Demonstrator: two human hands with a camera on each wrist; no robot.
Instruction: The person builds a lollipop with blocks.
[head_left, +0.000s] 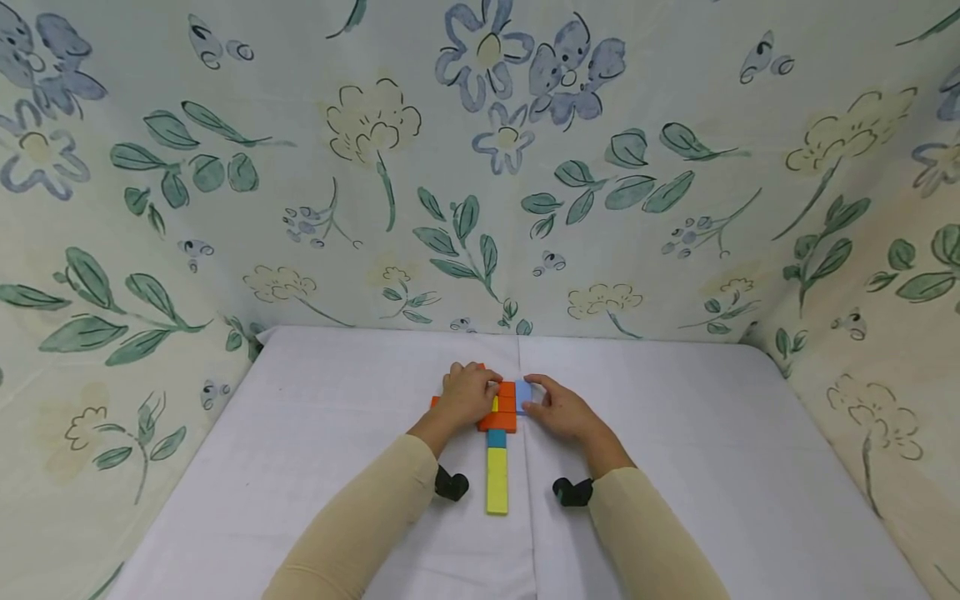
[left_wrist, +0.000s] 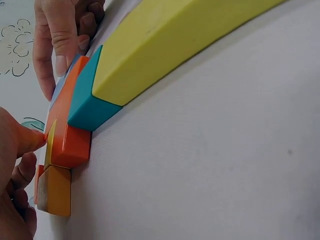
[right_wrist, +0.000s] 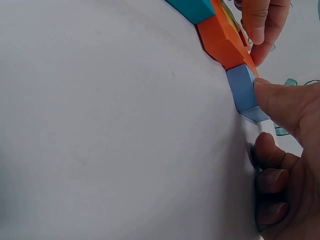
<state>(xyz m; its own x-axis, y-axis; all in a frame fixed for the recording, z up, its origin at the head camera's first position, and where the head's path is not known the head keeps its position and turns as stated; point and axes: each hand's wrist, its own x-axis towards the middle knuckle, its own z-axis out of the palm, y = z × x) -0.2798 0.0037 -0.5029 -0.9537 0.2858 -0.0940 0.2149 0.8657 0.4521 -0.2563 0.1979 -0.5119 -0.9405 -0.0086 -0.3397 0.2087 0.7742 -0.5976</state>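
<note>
Flat coloured blocks lie together on the white cloth. My right hand (head_left: 566,411) holds a light blue block (right_wrist: 243,90) at the right side of the orange blocks (head_left: 507,421), its thumb on the near face. Over the left part of the group is my left hand (head_left: 468,396), its fingers curled and thumb and index finger at the orange pieces beside a small yellow block (head_left: 495,404). That hand hides several pieces beneath it. Toward me, a teal block (head_left: 497,438) meets the orange blocks, followed by a long yellow block (head_left: 497,481).
An amber block (left_wrist: 57,190) sits beside the orange ones in the left wrist view. White cloth (head_left: 660,417) covers the table. Floral fabric (head_left: 420,183) hangs behind it and at both sides. Black wrist mounts (head_left: 573,492) stick out from the sleeves.
</note>
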